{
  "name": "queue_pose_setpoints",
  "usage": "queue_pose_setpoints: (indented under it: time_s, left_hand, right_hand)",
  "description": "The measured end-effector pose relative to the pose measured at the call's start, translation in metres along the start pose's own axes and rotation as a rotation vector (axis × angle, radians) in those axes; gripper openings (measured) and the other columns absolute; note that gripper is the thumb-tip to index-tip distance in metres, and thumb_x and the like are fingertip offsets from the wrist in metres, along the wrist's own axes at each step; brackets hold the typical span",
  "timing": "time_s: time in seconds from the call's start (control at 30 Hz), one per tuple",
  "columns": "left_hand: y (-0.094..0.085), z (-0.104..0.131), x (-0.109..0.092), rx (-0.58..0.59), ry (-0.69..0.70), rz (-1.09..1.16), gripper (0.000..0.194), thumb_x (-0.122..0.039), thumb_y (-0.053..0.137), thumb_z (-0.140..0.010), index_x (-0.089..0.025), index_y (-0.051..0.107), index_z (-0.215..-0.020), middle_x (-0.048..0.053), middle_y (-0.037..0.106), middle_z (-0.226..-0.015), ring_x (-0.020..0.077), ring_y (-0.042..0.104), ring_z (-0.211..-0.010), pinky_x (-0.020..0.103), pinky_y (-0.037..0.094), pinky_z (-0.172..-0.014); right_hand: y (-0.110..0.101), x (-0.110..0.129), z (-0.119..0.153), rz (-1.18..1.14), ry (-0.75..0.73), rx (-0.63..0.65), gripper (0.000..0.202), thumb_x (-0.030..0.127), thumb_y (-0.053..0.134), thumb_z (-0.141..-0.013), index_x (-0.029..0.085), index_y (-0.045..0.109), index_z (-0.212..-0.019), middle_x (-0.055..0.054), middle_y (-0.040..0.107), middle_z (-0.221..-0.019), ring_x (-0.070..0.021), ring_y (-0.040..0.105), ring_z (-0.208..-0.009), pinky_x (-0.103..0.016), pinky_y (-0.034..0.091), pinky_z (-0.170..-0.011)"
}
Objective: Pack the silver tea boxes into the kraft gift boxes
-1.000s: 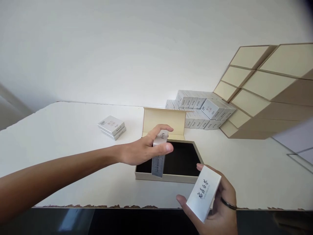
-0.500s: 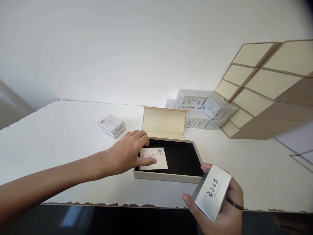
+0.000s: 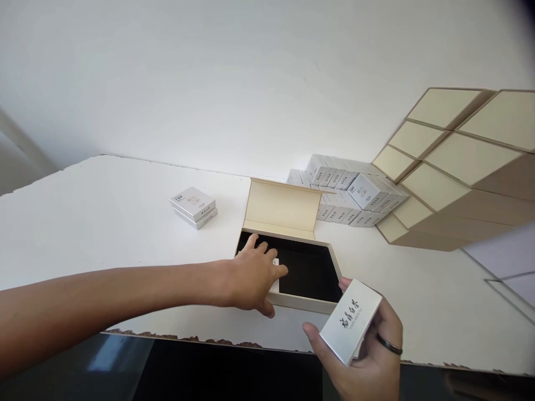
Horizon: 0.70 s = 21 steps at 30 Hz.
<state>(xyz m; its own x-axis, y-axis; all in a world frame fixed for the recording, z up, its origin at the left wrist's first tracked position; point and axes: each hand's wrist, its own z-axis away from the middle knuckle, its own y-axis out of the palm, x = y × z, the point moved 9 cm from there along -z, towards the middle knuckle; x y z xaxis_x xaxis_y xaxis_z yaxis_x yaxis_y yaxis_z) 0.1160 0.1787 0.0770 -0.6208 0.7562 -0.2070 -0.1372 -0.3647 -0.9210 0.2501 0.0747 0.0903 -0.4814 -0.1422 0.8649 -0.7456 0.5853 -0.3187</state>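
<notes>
A cream gift box (image 3: 305,301) with a black inside lies on the table, its lid (image 3: 281,207) folded back. My left hand (image 3: 257,273) is spread over the left part of the box, fingers apart. Beneath it a small white box (image 3: 276,285) sits in the gift box's left end, mostly hidden by the hand. Near the front right corner, my right hand (image 3: 371,345) grips a small silver-white box (image 3: 351,320) with dark lettering on its face; something pale shows just below it, too covered to make out. A dark ring is on one finger of that hand.
Two small white boxes (image 3: 193,207) are stacked on the white table (image 3: 104,223) at the left. Several more small boxes (image 3: 346,189) are piled against the wall behind. Large cream boxes (image 3: 460,167) are stacked high at the right. The table's front edge is chipped.
My left hand has moved right, from the small white box's edge to spread over it. My right hand has shifted a little left and turned its small box. The view has tilted slightly.
</notes>
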Motion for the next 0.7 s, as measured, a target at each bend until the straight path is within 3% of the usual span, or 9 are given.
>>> queue_pose_setpoints:
  time_s: [0.07, 0.2, 0.27, 0.37, 0.43, 0.5, 0.57, 0.7]
  left_hand:
    - [-0.003, 0.007, -0.007, -0.125, 0.053, 0.076, 0.093, -0.054, 0.082, -0.068, -0.023, 0.04, -0.144, 0.023, 0.033, -0.154, 0.0459, 0.019, -0.147, 0.068, 0.019, -0.112]
    - [-0.016, 0.027, -0.028, -0.321, 0.22, 0.348, 0.118, -0.047, 0.089, -0.058, -0.016, 0.02, -0.148, 0.024, 0.026, -0.157, 0.043, 0.027, -0.144, 0.061, 0.032, -0.11]
    - [-0.026, 0.034, -0.038, -0.384, 0.307, 0.408, 0.11, -0.033, 0.088, -0.064, -0.015, 0.017, -0.146, 0.023, 0.033, -0.153, 0.0375, 0.034, -0.141, 0.055, 0.034, -0.11]
    - [-0.04, 0.038, -0.042, -0.443, 0.396, 0.55, 0.083, -0.024, 0.078, -0.078, -0.021, 0.025, -0.142, 0.015, 0.052, -0.138, 0.0294, 0.049, -0.128, 0.047, 0.04, -0.105]
    - [-0.041, 0.037, -0.04, -0.409, 0.422, 0.732, 0.079, -0.024, 0.075, -0.082, -0.027, 0.024, -0.143, 0.011, 0.056, -0.133, 0.0247, 0.057, -0.116, 0.041, 0.045, -0.097]
    - [-0.035, 0.036, -0.04, -0.328, 0.433, 0.932, 0.081, -0.023, 0.072, -0.085, -0.031, 0.017, -0.145, 0.009, 0.057, -0.132, 0.0199, 0.061, -0.105, 0.035, 0.049, -0.089]
    - [-0.028, 0.035, -0.039, -0.296, 0.416, 1.066, 0.071, -0.025, 0.066, -0.089, -0.032, 0.02, -0.142, 0.007, 0.061, -0.122, 0.0165, 0.062, -0.094, 0.03, 0.051, -0.079]
    - [-0.03, 0.038, -0.03, -0.484, 0.37, 1.042, 0.052, -0.028, 0.059, -0.093, -0.031, 0.032, -0.137, 0.003, 0.062, -0.102, 0.0162, 0.059, -0.088, 0.025, 0.05, -0.067]
  right_hand:
    - [0.0, 0.002, -0.003, 0.079, -0.046, 0.013, 0.078, 0.045, 0.082, -0.067, 0.023, 0.045, -0.132, -0.012, 0.053, -0.131, -0.0308, 0.051, -0.121, -0.043, 0.048, -0.093]
    - [0.009, 0.015, -0.009, 0.324, -0.29, 0.063, 0.077, 0.041, 0.081, -0.07, 0.022, 0.044, -0.134, -0.013, 0.054, -0.124, -0.0301, 0.055, -0.111, -0.044, 0.051, -0.088]
    - [0.015, 0.024, -0.008, 0.43, -0.446, 0.073, 0.072, 0.035, 0.077, -0.074, 0.021, 0.043, -0.136, -0.014, 0.055, -0.122, -0.0305, 0.054, -0.11, -0.047, 0.051, -0.088]
    - [0.018, 0.037, -0.005, 0.528, -0.6, 0.001, 0.07, 0.03, 0.071, -0.078, 0.02, 0.039, -0.141, -0.017, 0.054, -0.124, -0.0323, 0.052, -0.112, -0.051, 0.049, -0.089]
    - [0.017, 0.04, -0.005, 0.523, -0.587, -0.032, 0.074, 0.034, 0.071, -0.078, 0.019, 0.037, -0.143, -0.018, 0.053, -0.124, -0.0334, 0.053, -0.111, -0.052, 0.05, -0.088]
    - [0.017, 0.038, -0.007, 0.46, -0.491, -0.051, 0.081, 0.04, 0.073, -0.076, 0.02, 0.035, -0.144, -0.018, 0.053, -0.124, -0.0343, 0.053, -0.111, -0.053, 0.051, -0.086]
    - [0.017, 0.036, -0.008, 0.396, -0.384, -0.084, 0.088, 0.043, 0.075, -0.075, 0.021, 0.03, -0.147, -0.02, 0.051, -0.128, -0.0353, 0.053, -0.113, -0.053, 0.052, -0.085]
    - [0.024, 0.039, -0.008, 0.39, -0.343, -0.128, 0.098, 0.041, 0.073, -0.08, 0.019, 0.013, -0.154, -0.026, 0.045, -0.134, -0.0368, 0.054, -0.115, -0.052, 0.054, -0.079]
